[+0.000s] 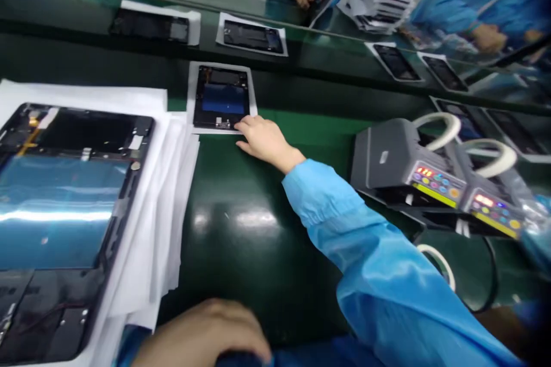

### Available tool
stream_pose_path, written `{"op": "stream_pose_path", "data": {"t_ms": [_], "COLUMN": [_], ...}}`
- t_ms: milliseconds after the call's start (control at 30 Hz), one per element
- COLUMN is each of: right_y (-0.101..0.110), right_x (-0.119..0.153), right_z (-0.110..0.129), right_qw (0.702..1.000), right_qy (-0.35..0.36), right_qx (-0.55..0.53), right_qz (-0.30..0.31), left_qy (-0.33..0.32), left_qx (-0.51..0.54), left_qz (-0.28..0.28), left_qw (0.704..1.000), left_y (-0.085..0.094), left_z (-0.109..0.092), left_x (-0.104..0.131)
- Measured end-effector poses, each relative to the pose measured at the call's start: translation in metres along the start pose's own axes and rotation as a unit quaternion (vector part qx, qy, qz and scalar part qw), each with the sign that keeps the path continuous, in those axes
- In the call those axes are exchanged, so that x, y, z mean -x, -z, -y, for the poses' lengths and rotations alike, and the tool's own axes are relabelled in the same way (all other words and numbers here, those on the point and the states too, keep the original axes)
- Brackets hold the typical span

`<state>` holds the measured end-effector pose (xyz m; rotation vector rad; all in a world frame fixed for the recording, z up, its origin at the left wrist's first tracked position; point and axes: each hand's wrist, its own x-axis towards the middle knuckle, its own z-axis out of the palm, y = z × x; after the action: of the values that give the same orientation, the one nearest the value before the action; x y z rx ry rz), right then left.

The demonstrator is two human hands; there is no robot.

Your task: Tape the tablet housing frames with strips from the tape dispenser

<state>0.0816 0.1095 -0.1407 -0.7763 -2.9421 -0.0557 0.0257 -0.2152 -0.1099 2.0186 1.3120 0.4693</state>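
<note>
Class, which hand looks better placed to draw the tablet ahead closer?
Probably the right hand: its fingertips are at the tablet, while the left hand lies short of it, at the picture's bottom edge.

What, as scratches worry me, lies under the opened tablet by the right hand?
A white sheet shows around the opened tablet; whatever lies directly beneath it is covered and unseen.

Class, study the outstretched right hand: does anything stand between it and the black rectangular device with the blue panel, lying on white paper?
Nothing visible does: the fingers of the right hand appear to touch the lower right corner of the black rectangular device with the blue panel.
</note>
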Motion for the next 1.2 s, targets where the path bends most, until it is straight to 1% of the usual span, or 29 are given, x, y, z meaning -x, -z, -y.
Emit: {"op": "stream_pose_path", "data": {"t_ms": [33, 100, 133, 200, 267, 367, 433, 467, 533, 567, 600, 667, 733, 767, 833, 867, 933, 1000, 1100, 1167, 1200], "right_y": [-0.001, -0.004, -0.005, -0.007, -0.01, -0.009, -0.001, 0.005, 0.021, 0.029, 0.036, 0.046, 0.049, 0.048, 0.043, 0.04, 0.035, 0.033, 0.031, 0.027, 0.025], "right_x": [-0.017, -0.041, -0.048, -0.057, -0.062, -0.063, -0.057, -0.049, -0.021, 0.0, 0.025, 0.084, 0.146, 0.175, 0.226, 0.246, 0.276, 0.294, 0.314, 0.326, 0.33], "right_z": [0.002, 0.006, 0.008, 0.012, 0.015, 0.019, 0.018, 0.016, 0.012, 0.012, 0.012, 0.019, 0.035, 0.045, 0.066, 0.076, 0.091, 0.096, 0.087, 0.076, 0.071], "right_qw": [0.999, 0.996, 0.994, 0.99, 0.986, 0.983, 0.982, 0.981, 0.98, 0.98, 0.982, 0.987, 0.992, 0.995, 0.998, 0.999, 0.999, 0.997, 0.991, 0.986, 0.984], "right_qy": [0.009, 0.026, 0.034, 0.047, 0.056, 0.053, 0.041, 0.034, 0.028, 0.031, 0.046, 0.084, 0.098, 0.092, 0.06, 0.042, 0.007, -0.031, -0.108, -0.143, -0.147], "right_qx": [0.02, 0.054, 0.067, 0.093, 0.112, 0.135, 0.15, 0.158, 0.169, 0.172, 0.168, 0.134, 0.073, 0.047, 0.008, -0.011, -0.047, -0.07, -0.07, -0.083, -0.098], "right_qz": [0.024, 0.062, 0.076, 0.098, 0.11, 0.112, 0.107, 0.106, 0.099, 0.093, 0.079, 0.041, 0.016, 0.011, -0.002, -0.005, -0.015, -0.029, -0.042, -0.025, -0.012], "left_qy": [0.028, 0.078, 0.09, 0.073, 0.062, 0.053, 0.04, 0.031, 0.013, 0.006, -0.002, -0.019, -0.04, -0.053, -0.073, -0.081, -0.091, -0.092, -0.101, -0.121, -0.131], "left_qx": [0.041, 0.095, 0.089, 0.03, -0.034, -0.092, -0.121, -0.134, -0.151, -0.155, -0.157, -0.153, -0.143, -0.139, -0.141, -0.15, -0.177, -0.216, -0.276, -0.304, -0.314], "left_qz": [0.009, 0.031, 0.04, 0.046, 0.015, -0.048, -0.074, -0.081, -0.097, -0.109, -0.122, -0.142, -0.147, -0.144, -0.131, -0.123, -0.107, -0.087, -0.059, -0.04, -0.033], "left_qw": [0.999, 0.992, 0.991, 0.996, 0.997, 0.993, 0.989, 0.987, 0.984, 0.982, 0.98, 0.978, 0.978, 0.978, 0.979, 0.978, 0.974, 0.968, 0.954, 0.944, 0.94], "left_y": [-0.005, -0.014, -0.019, -0.027, -0.035, -0.045, -0.051, -0.053, -0.054, -0.054, -0.052, -0.045, -0.037, -0.033, -0.029, -0.029, -0.032, -0.037, -0.047, -0.053, -0.057], "left_z": [0.006, 0.014, 0.016, 0.017, 0.017, 0.021, 0.025, 0.027, 0.029, 0.029, 0.028, 0.025, 0.021, 0.019, 0.016, 0.015, 0.014, 0.014, 0.008, -0.001, -0.007], "left_x": [-0.005, -0.013, -0.015, -0.015, -0.012, -0.007, -0.005, -0.004, -0.004, -0.004, -0.004, -0.005, -0.006, -0.007, -0.009, -0.011, -0.014, -0.019, -0.03, -0.039, -0.045]}}
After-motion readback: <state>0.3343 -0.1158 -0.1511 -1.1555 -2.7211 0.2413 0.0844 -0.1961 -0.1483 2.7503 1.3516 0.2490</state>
